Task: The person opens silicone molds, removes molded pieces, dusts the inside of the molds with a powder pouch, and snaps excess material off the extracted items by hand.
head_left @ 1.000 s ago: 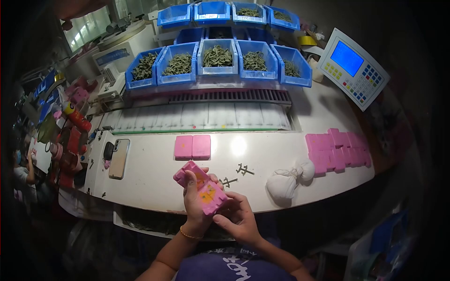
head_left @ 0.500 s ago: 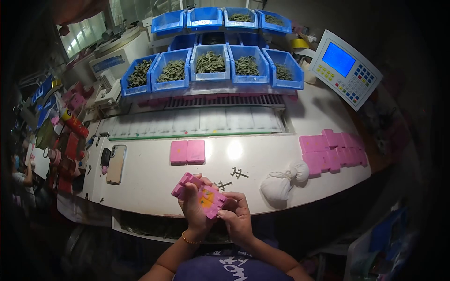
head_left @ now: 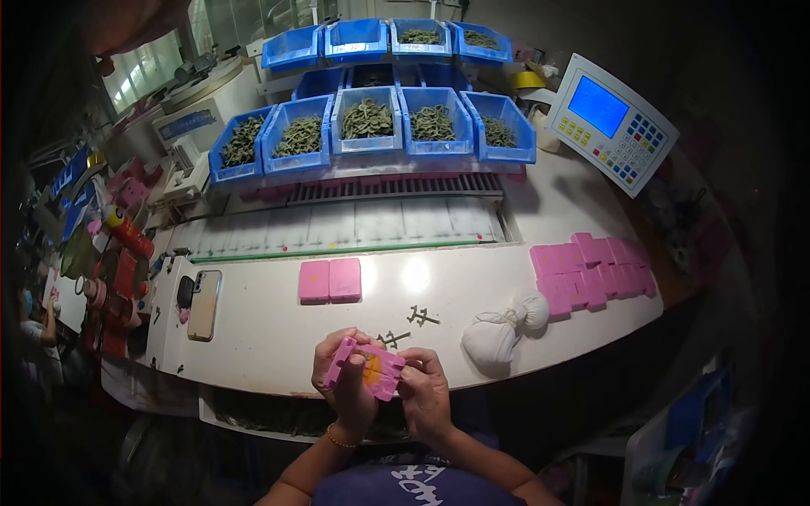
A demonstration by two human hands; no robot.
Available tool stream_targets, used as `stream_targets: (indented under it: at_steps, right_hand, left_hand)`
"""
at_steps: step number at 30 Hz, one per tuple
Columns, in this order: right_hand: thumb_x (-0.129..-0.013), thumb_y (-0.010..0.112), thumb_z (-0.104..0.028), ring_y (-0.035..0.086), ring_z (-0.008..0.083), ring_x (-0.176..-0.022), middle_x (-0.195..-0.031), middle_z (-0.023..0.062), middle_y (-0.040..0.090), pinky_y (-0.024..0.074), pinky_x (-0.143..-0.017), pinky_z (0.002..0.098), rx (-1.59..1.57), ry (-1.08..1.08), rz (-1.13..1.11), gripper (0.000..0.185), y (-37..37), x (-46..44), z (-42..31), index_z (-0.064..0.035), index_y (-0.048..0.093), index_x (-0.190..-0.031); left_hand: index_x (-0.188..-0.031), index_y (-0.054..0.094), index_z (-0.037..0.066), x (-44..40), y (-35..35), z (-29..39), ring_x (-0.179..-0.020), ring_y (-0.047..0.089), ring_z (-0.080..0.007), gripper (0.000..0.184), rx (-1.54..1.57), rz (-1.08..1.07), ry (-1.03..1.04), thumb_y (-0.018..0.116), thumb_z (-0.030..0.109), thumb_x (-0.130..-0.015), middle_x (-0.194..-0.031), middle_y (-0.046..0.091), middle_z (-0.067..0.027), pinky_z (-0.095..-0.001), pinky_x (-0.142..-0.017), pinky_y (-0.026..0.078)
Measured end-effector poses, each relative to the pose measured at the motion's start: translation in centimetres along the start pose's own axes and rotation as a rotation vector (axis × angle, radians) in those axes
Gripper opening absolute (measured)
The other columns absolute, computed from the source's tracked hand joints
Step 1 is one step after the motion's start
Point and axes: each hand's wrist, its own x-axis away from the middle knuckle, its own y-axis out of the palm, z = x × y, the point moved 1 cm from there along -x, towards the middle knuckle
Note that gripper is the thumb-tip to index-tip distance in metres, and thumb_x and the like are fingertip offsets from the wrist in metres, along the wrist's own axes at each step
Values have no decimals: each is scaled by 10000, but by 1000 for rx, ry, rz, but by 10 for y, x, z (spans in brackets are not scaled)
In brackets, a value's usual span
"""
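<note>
In the head view, a pink two-part rubber mold (head_left: 387, 384) is held spread apart over the table's front edge. Its inner face has an orange-yellow patch. My left hand (head_left: 351, 403) wraps around the mold from the left, thumb between the parts. My right hand (head_left: 429, 403) pinches the mold's right edge with thumb and fingers. Whether a small piece is also in those fingers is hidden. Just beyond the hands lie two small grey-green branched pieces, a nearer one (head_left: 393, 339) and a farther one (head_left: 423, 316).
Two pink blocks (head_left: 330, 280) sit mid-table; several more pink blocks (head_left: 591, 274) are grouped at right beside a tied white cloth bag (head_left: 494, 337). A phone (head_left: 204, 305) lies at left. Blue bins (head_left: 367, 122) of grey-green pieces stand behind. A keypad panel (head_left: 613, 122) rises at right.
The mold's left part has tilted more upright and closer to the other part, covering more of the orange patch. Both hands keep hold. The whole view has shifted slightly.
</note>
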Motion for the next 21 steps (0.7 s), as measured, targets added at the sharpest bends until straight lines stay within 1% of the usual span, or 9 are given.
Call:
stream_targets:
  at_steps: [3, 6, 8, 9, 11, 12, 14, 18, 21]
  right_hand:
    - [-961, 512, -59, 594, 119, -986, -1074, 82, 625, 493, -900, 295, 29, 53, 37, 277, 6, 0, -8, -18, 513, -1235]
    - [-964, 529, -63, 606, 139, -1030, -1098, 99, 631, 489, -945, 315, -7, 50, 20, 290, 18, 5, -17, 9, 512, -1245]
    - [-972, 561, -70, 617, 146, -1040, -1122, 113, 634, 495, -957, 306, 27, 65, 51, 302, 23, 7, -20, 34, 509, -1251]
    - [-972, 561, -70, 617, 146, -1040, -1122, 113, 634, 495, -957, 306, 27, 64, 52, 302, 21, 7, -17, 34, 509, -1251]
    - [-976, 590, -81, 636, 137, -982, -1096, 114, 648, 516, -912, 274, 166, 75, 48, 255, 11, 7, -9, 41, 546, -1195]
    - [-976, 590, -81, 636, 137, -982, -1096, 114, 648, 516, -912, 274, 165, 74, 49, 255, 8, 6, -6, 41, 546, -1195]
    - [-976, 603, -91, 650, 124, -910, -1025, 101, 669, 537, -852, 256, 149, 100, 41, 190, 2, 4, -3, 37, 581, -1116]
    - [-979, 600, -106, 662, 128, -854, -952, 97, 678, 557, -792, 272, 164, 191, 53, 155, 0, -2, -10, 30, 598, -1056]
    - [-986, 582, -112, 667, 141, -831, -926, 102, 677, 573, -741, 292, 135, 240, 7, 156, -5, -5, -11, 27, 594, -1056]
  left_hand:
    - [-1133, 552, -2, -2, -2, 3, -831, 633, -199, 371, -32, 13, -17, 681, 267, -912, -948, 601, -111, -357, -768, 569]
    - [-1145, 558, -1, -3, -5, 4, -847, 635, -198, 359, -98, -26, 23, 681, 242, -911, -970, 599, -113, -360, -773, 569]
    - [-1152, 564, 5, -5, -6, 4, -844, 639, -202, 363, -209, -37, 134, 691, 247, -913, -995, 600, -120, -361, -772, 569]
    - [-1152, 564, 5, -6, -7, 3, -844, 639, -202, 363, -208, -38, 134, 691, 247, -913, -995, 600, -120, -361, -772, 569]
    - [-1155, 562, 11, -7, -10, 3, -833, 642, -211, 386, -323, -83, 274, 705, 271, -909, -1010, 596, -145, -358, -753, 569]
    - [-1155, 562, 11, -7, -10, 5, -833, 642, -211, 386, -322, -84, 274, 705, 271, -909, -1010, 596, -145, -358, -753, 569]
    - [-1157, 559, 18, -6, -9, 11, -829, 645, -225, 401, -504, -145, 418, 716, 283, -900, -1010, 592, -167, -356, -733, 569]
    - [-1156, 557, 22, -6, -12, 12, -830, 646, -233, 398, -487, -187, 450, 718, 277, -896, -1007, 587, -179, -351, -716, 568]
    - [-1152, 556, 21, -7, -12, 12, -831, 642, -226, 386, -405, -158, 370, 709, 271, -902, -999, 587, -162, -357, -733, 565]
